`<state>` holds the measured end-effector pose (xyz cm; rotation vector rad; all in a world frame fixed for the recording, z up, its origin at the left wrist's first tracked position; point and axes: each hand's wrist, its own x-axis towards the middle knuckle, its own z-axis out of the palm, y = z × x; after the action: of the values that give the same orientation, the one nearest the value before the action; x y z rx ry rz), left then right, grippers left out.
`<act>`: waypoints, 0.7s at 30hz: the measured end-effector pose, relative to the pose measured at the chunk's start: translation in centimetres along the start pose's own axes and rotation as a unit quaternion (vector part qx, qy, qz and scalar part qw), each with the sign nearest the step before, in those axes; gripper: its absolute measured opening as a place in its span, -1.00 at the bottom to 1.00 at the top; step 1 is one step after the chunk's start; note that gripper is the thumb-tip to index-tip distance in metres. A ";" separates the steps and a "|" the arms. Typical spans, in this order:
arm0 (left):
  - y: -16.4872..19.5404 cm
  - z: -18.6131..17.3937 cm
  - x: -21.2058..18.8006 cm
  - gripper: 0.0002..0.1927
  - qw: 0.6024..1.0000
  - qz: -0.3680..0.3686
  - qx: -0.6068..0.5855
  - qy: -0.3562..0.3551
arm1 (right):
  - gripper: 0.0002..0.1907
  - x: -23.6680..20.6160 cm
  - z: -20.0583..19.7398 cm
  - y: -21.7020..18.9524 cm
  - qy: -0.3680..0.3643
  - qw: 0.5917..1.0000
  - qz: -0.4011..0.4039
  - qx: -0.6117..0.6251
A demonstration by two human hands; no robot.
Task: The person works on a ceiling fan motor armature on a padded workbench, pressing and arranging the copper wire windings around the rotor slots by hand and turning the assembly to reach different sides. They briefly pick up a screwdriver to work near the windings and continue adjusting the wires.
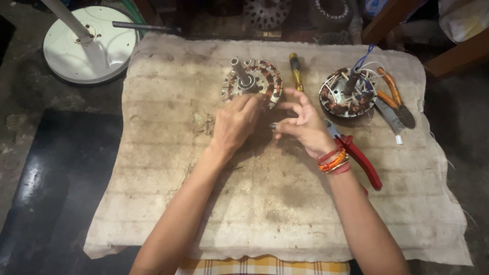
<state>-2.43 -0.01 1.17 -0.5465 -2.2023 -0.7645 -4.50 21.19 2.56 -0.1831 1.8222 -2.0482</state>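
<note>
Surface: I work over a stained grey cloth (275,203) spread across the bench.
Left hand: my left hand (235,122) lies knuckles up, fingertips touching the near edge of the wound stator (253,81), whose shaft stands tilted.
Right hand: my right hand (304,122), with orange and red bangles (333,161) at the wrist, has its fingers spread just right of the stator; whether it pinches anything I cannot tell.
Tools: yellow-handled screwdriver (295,71) beside the stator; red-handled pliers (359,158) partly under my right wrist; orange-handled pliers (395,97) far right.
Second part: second stator (349,94) with loose white and blue wires.
Background: white fan base (89,43) on the floor, upper left.
</note>
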 end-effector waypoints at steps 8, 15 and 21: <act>0.1 0.5 -0.3 -0.86 0.999 -0.020 0.044 0.017 | -0.39 -0.5 -1.0 -0.6 -0.127 0.988 0.060 0.068; -0.1 0.3 0.2 -0.84 0.999 -0.035 0.000 0.035 | -0.30 -0.9 -2.0 -1.2 -0.319 0.929 0.131 0.137; -0.1 0.2 0.0 -0.84 0.999 -0.030 -0.001 0.038 | -0.26 -0.5 -2.7 -0.1 -0.377 0.909 0.107 0.142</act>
<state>-2.63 0.05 1.06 -0.4461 -2.1555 -0.8053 -5.03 23.91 2.29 -0.5715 1.0133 -1.7126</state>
